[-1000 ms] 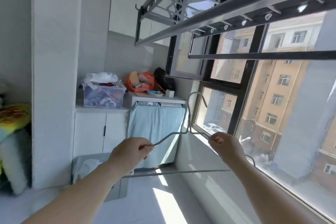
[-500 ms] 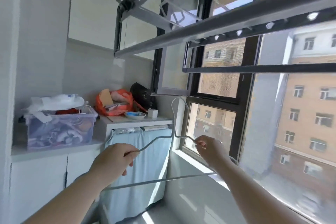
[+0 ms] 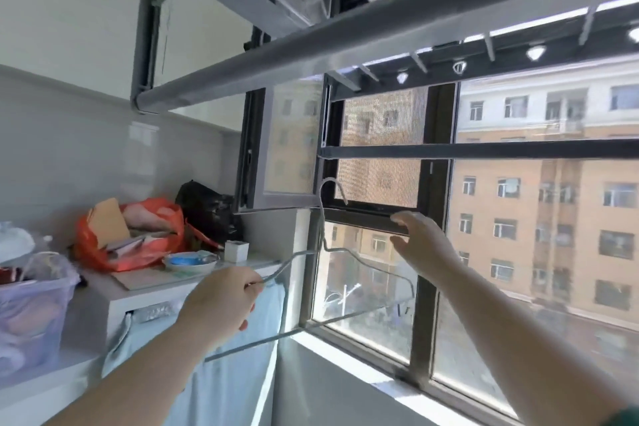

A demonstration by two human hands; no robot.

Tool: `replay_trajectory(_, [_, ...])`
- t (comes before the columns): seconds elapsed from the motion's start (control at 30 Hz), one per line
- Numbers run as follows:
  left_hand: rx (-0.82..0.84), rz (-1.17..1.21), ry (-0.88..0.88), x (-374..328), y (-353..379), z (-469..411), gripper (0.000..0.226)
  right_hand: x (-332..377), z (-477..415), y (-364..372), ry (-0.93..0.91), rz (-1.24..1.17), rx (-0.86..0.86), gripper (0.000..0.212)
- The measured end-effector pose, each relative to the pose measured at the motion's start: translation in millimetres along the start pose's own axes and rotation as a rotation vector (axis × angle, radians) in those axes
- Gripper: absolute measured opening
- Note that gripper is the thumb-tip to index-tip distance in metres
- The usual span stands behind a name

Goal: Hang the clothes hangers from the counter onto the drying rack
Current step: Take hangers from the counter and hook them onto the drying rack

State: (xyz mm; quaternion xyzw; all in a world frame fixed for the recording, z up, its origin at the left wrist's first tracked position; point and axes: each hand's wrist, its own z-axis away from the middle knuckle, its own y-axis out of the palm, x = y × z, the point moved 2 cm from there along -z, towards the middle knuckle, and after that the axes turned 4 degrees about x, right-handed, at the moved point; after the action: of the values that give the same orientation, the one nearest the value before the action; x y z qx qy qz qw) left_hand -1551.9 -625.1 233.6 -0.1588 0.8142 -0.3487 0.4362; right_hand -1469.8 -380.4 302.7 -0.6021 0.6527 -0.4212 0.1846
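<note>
- The left hand (image 3: 221, 304) is clamped on the left shoulder of a thin wire hanger (image 3: 321, 252), thumb and fingers pinched around the wire at about 7 o'clock in the view.
- The hanger is held in the air, below the drying rack (image 3: 345, 45) and not touching it; its hook points upward and curls over in front of the window frame (image 3: 432, 218), near the centre of the view.
- The hanger's long bottom wire slants from low left, under the left hand, up toward the right, ending below the right hand.
- The right hand (image 3: 425, 242) is apart, fingers spread and extended toward the window, at about 3 o'clock of the hanger's hook; it is just beside the hanger's right shoulder, and I cannot tell whether it touches the wire.
- The rack's thick grey bar runs across the top of the view from 9 o'clock up toward 2 o'clock, with a thinner dark rail with small hooks behind it.
- A white desk (image 3: 155, 290) stands at 8 o'clock of the hanger, with a pale blue cloth (image 3: 221, 384) hanging down its front.
- On the desk sit an orange bag (image 3: 138, 235) stuffed with items, a black bag (image 3: 207, 207) behind it, a small blue dish (image 3: 190, 261) and a small white box (image 3: 237, 251).
- A clear plastic bin (image 3: 31, 315) with contents stands at the far left, at 9 o'clock.
- Apartment buildings show through the window on the right.
</note>
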Motion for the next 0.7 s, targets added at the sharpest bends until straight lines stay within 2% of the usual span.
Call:
replay_trajectory(0.2, [-0.146, -0.072, 0.092, -15, -9, -77, 0.031, -23, -70, -36, 0.037, 0.331, -0.185, 0.053])
replay_trajectory(0.43, [-0.180, -0.062, 0.121, -22, 0, -149, 0.029, -29, -121, -46, 0.148, 0.646, -0.198, 0.062])
replay_trajectory(0.7, [-0.148, -0.057, 0.115, -24, 4, -208, 0.027, -37, -152, -45, 0.271, 0.707, -0.208, 0.064])
